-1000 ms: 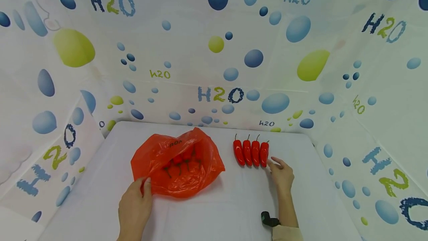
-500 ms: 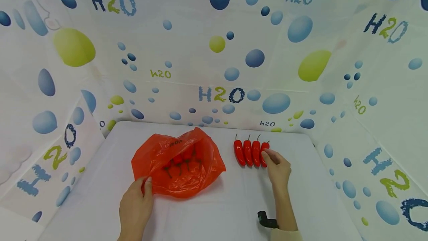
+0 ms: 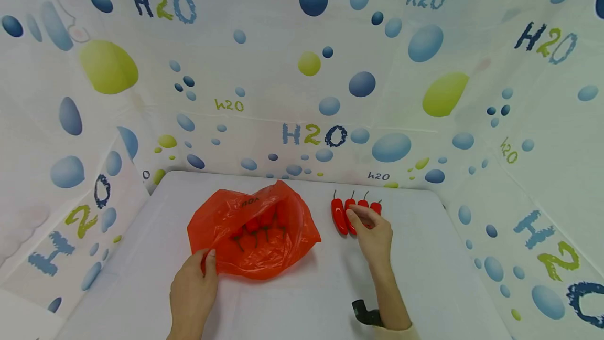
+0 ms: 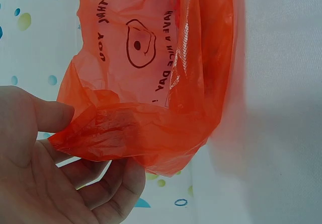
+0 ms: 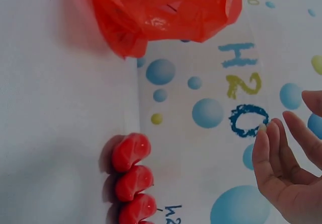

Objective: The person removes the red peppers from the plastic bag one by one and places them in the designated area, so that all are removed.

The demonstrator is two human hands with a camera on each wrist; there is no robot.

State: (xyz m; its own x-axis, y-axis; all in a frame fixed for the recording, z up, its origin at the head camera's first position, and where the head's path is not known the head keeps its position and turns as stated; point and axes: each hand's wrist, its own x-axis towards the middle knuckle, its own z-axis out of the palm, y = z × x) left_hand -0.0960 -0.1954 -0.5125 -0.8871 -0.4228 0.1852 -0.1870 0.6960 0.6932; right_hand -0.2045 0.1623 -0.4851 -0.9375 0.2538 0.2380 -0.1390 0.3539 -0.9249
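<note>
An orange-red plastic bag (image 3: 294, 240) lies with its mouth gaping, and several red peppers with dark stems (image 3: 252, 223) show inside. My left hand (image 3: 194, 282) pinches the bag's near left edge between thumb and fingers; printed lettering and a drawn face show on the bag (image 4: 146, 88) in the left wrist view. To the right of the bag, several long red chili peppers (image 3: 338, 216) lie in a row, stems pointing away. My right hand (image 3: 375, 235) hovers over this row, partly covering it in the head view. In the right wrist view, the fingers (image 5: 274, 143) are loosely bent with nothing between them.
A white cloth covers the table (image 3: 283, 308). Behind it rises a white curtain (image 3: 264, 67) printed with blue and green ovals and H2O lettering. A dark device (image 3: 365, 314) is worn at the right wrist.
My right hand has moved left and slightly up, from beside the row's right end to over the chili peppers. The left hand keeps its grip on the bag.
</note>
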